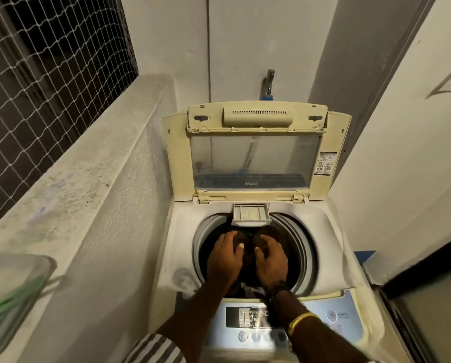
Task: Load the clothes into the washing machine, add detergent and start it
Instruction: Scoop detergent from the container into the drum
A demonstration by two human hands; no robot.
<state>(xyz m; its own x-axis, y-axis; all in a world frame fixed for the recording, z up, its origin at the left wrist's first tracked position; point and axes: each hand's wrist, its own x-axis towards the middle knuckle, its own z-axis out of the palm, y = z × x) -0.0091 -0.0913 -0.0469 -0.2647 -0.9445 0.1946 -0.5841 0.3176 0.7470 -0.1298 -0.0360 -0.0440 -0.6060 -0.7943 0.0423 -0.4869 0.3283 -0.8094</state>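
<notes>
Left hand [225,255] and right hand [270,258]: both down inside the drum [306,254], side by side, thumbs facing. Fingers of each curled over a rounded lump of the clothes [247,264]; they grip the fabric.

Clothes: dark brown to black, bunched, little texture readable in the low light. They lie in the tub under and between the hands. A paler scrap shows at the near edge, by the wrists.

Right wrist: dark band [276,287], and further up the forearm a gold bracelet [300,320]. Left arm: striped sleeve [153,348].

Washing machine [331,239]: top-loader, yellowed cream casing. Lid [254,158] stands raised, with a clear window. Small drawer [251,215] juts out over the far rim of the opening. Control panel [255,324] at the near edge, partly under the right forearm.

Beyond: tap [269,81] on the wall behind the lid. Rough concrete ledge [88,153] to the left, netting [48,61] above it. Blurred clear container [12,292] at lower left, something green inside.
</notes>
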